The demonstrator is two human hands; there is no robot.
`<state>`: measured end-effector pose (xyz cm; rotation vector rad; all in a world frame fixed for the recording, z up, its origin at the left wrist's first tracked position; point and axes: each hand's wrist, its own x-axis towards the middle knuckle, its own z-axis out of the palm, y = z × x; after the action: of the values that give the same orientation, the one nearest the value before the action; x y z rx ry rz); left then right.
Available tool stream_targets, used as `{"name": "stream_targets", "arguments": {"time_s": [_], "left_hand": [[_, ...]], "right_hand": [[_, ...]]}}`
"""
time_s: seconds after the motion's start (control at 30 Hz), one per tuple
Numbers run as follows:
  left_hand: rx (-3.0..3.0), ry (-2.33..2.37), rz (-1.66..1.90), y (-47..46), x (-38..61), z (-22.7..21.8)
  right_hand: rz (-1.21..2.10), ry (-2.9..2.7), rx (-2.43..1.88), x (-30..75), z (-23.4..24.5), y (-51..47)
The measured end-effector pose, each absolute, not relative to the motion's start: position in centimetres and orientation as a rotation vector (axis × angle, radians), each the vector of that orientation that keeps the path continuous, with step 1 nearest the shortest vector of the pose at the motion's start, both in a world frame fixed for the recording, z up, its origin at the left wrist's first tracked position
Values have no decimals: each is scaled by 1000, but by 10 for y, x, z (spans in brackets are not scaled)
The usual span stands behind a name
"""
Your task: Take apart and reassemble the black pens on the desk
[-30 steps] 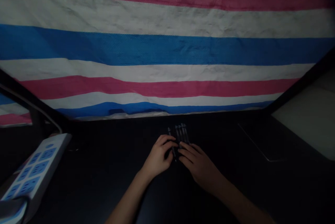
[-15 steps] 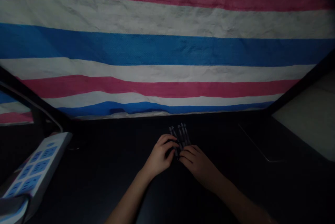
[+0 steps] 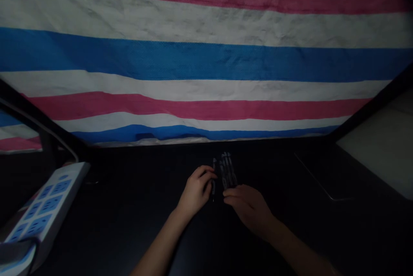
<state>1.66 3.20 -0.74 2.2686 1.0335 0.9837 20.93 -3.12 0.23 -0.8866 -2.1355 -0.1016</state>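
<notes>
Several dark pens (image 3: 227, 172) lie side by side on a black tabletop (image 3: 135, 211), their tips pointing away from me. My left hand (image 3: 195, 191) is curled, its fingertips pinching one pen (image 3: 214, 177) that lies a little left of the others. My right hand (image 3: 248, 206) rests on the table just below the group, fingers bent and close together, fingertips at the pens' near ends. The scene is very dim and fine detail is lost.
A white power strip (image 3: 38, 211) with blue sockets lies at the left edge. A striped red, white and blue tarp (image 3: 206, 61) hangs behind the table. A flat dark pad (image 3: 322, 173) lies right; a pale panel (image 3: 383, 151) stands at far right.
My left hand has drawn one pen slightly left, apart from the group. My right hand has slid back toward me, uncovering more of the other pens.
</notes>
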Motion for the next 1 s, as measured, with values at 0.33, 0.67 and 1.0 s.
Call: {"name": "stream_targets", "arguments": {"time_s": [0.33,0.67,1.0], "left_hand": [[2156,1089,1034,33,19,-3],[2115,1100,1034,31,18,-4],[1284,1098,1094,35,19,5]], "right_hand": [[245,-1395,-1013,209,9,-45],[239,-1282,-972,204,15,-48],[300,-1448,-921,203,6,-66]]}}
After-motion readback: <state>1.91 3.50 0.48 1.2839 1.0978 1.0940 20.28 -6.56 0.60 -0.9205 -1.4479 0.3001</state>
